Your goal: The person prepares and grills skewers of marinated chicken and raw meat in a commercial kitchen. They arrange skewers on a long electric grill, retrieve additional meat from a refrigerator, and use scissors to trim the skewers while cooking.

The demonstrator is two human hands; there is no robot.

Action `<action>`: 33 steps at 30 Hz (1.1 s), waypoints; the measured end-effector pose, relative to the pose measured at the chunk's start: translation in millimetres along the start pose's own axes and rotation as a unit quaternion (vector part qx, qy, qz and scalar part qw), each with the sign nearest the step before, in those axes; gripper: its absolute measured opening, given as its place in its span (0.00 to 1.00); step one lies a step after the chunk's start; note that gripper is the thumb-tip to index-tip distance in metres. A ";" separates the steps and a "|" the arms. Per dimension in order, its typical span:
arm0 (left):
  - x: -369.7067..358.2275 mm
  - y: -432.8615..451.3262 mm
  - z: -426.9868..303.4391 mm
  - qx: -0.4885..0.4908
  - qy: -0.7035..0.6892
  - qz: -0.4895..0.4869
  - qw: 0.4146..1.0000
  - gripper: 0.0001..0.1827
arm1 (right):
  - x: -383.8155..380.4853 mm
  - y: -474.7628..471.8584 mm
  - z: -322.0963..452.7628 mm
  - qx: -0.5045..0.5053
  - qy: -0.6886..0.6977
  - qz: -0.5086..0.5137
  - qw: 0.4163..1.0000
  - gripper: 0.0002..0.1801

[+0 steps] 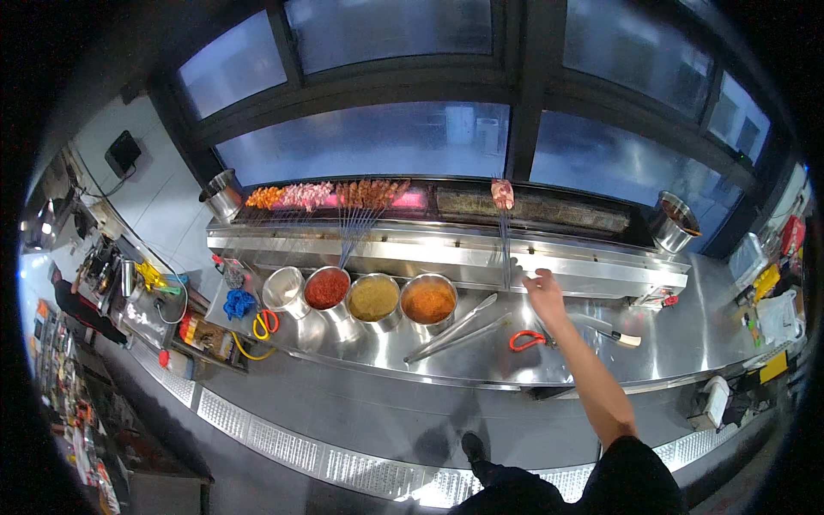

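My right hand (546, 291) is over the front of a steel grill (425, 251), just right of the handles of a few metal skewers (505, 257). Its fingers look partly bent, and I cannot tell whether they hold anything. Those skewers carry pale raw meat (502, 193) on the grill's right half. On the left half lie orange pieces (261, 197), pink raw meat (306, 196) and browned meat (370, 193), above a glowing red heating area (415, 201). My left hand is out of view.
Steel pots hold red powder (327, 288), yellowish powder (373, 298) and orange powder (429, 300). Long metal tongs (450, 329), red-handled scissors (526, 340) and a knife (623, 338) lie on the steel counter (380, 351). Steel containers (222, 196) flank the grill. Another person (84, 306) stands far left.
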State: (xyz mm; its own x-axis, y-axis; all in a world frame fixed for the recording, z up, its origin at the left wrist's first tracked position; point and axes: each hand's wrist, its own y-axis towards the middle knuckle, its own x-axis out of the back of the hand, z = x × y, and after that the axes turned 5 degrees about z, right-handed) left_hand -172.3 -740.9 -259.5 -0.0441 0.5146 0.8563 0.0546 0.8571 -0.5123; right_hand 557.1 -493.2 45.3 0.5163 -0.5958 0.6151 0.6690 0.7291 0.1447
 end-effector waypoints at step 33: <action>211.2 353.8 26.7 -0.143 -0.205 0.068 0.966 0.22 | 80.8 -163.5 302.9 0.163 -0.126 0.194 0.959 0.08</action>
State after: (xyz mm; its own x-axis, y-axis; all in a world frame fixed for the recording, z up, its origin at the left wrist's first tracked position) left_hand -188.9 -328.4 -261.7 -0.4052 0.6390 0.6538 0.3581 0.7689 -0.5296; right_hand 327.6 -558.5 306.2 0.5195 -0.1880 0.8335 0.2286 0.9705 0.0765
